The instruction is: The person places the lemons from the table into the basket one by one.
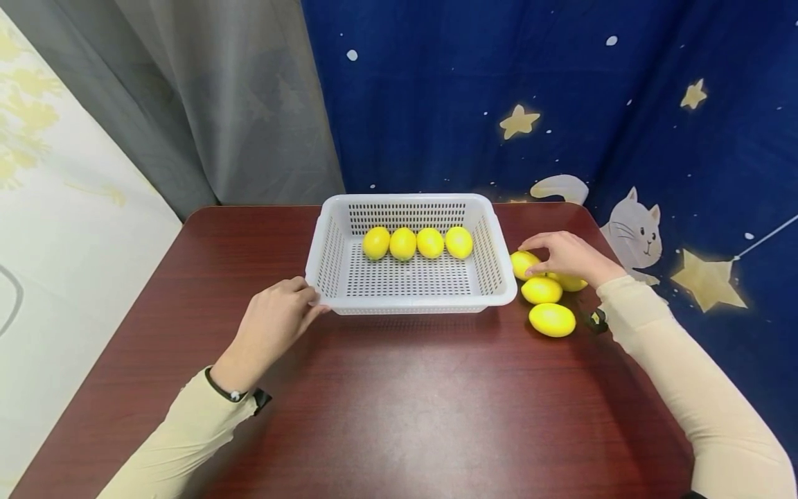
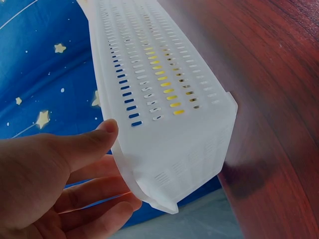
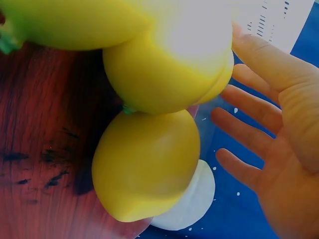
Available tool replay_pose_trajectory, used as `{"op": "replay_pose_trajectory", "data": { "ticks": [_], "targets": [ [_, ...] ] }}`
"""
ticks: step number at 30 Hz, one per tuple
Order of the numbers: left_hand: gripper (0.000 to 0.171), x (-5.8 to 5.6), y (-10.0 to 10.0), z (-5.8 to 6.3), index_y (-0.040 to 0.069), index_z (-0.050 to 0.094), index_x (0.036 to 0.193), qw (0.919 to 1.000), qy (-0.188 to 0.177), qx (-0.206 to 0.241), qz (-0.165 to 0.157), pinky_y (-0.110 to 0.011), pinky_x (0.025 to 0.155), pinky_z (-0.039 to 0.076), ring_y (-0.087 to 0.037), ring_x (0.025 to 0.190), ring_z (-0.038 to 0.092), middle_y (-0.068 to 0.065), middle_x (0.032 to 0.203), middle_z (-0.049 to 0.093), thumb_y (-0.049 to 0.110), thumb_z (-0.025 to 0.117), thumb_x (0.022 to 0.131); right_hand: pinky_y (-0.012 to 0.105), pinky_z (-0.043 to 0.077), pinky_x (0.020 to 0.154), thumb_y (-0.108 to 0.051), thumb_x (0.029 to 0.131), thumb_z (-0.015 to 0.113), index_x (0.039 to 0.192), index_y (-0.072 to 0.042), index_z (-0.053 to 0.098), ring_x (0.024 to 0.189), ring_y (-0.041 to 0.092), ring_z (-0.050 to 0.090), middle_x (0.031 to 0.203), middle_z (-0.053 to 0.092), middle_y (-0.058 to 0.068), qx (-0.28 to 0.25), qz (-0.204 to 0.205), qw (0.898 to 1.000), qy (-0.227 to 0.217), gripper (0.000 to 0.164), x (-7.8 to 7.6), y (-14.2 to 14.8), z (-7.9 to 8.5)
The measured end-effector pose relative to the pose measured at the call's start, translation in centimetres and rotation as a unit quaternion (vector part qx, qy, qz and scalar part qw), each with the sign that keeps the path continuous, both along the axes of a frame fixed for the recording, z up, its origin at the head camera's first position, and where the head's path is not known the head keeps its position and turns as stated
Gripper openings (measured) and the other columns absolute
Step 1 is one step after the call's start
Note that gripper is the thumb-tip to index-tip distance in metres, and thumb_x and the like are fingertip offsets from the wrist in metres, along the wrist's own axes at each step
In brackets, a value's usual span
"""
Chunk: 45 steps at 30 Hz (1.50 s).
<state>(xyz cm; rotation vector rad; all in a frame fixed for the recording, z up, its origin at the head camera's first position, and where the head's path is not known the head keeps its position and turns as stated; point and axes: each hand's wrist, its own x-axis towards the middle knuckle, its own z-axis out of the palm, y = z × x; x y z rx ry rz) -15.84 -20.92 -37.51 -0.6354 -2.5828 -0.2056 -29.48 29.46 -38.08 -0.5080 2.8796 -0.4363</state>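
**Lemons [image 1: 551, 319] inside and right of the white plastic basket [image 1: 408, 302]**

Handling (judged): each lemon probably light, fairly firm, not fragile; smooth skin may slip or roll. Best hold: thumb and fingers across the widest part, clear of the pointed ends.

Appearance: bright yellow, glossy, oval; green stem ends show in the right wrist view.

Location: four in a row inside the basket, toward its far side; at least four more clustered on the surface [image 1: 399, 402], right of the basket.

Hands: left hand [image 1: 274, 322] pinches the basket's rim at its near-left corner. Right hand [image 1: 567, 255] has thumb and fingers about the lemon closest to the basket; cannot tell whether they grip.
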Motion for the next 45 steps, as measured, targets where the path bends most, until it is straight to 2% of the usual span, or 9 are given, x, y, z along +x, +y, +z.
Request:
{"op": "replay_pose_trajectory", "data": {
  "ticks": [13,29,39,45],
  "targets": [
    [0.023,-0.1,-0.1,-0.1,0.007,0.073,0.084,1.0000,0.001,0.000,0.000,-0.040,0.059,0.055,-0.023,0.071,0.062,-0.006,0.080,0.065,0.024,0.086,0.075,0.061,0.040,0.108,-0.042,0.082,0.078,0.138,-0.017,0.058,0.124,0.033,0.055,0.139,0.060,0.014,0.022,-0.015,1.000,-0.015,0.065,-0.9,0.0,-0.9],
    [0.022,-0.1,-0.1,-0.1,0.007,0.072,0.082,1.0000,0.006,0.000,-0.003,-0.040,0.057,0.053,-0.022,0.067,0.059,-0.006,0.077,0.063,0.023,0.085,0.075,0.064,0.039,0.107,-0.034,0.085,0.076,0.145,-0.011,0.049,0.118,0.036,0.053,0.141,0.057,0.020,0.031,-0.023,0.997,-0.061,0.069,-2.0,0.2,-1.0],
    [0.022,-0.1,-0.1,-0.1,0.006,0.072,0.083,1.0000,0.004,-0.001,-0.003,-0.040,0.057,0.053,-0.022,0.068,0.060,-0.006,0.078,0.064,0.023,0.085,0.075,0.063,0.039,0.107,-0.036,0.085,0.076,0.144,-0.009,0.051,0.118,0.036,0.054,0.140,0.057,0.021,0.032,-0.016,0.998,-0.052,0.069,-2.2,0.1,-1.0],
    [0.022,-0.1,0.0,-0.1,0.006,0.073,0.083,1.0000,0.001,-0.002,-0.001,-0.040,0.058,0.053,-0.023,0.068,0.061,-0.006,0.078,0.064,0.023,0.085,0.076,0.062,0.040,0.106,-0.037,0.086,0.075,0.144,-0.015,0.051,0.116,0.034,0.054,0.139,0.058,0.018,0.027,-0.018,0.998,-0.045,0.066,-2.1,-0.1,-1.1]
  ]
}}
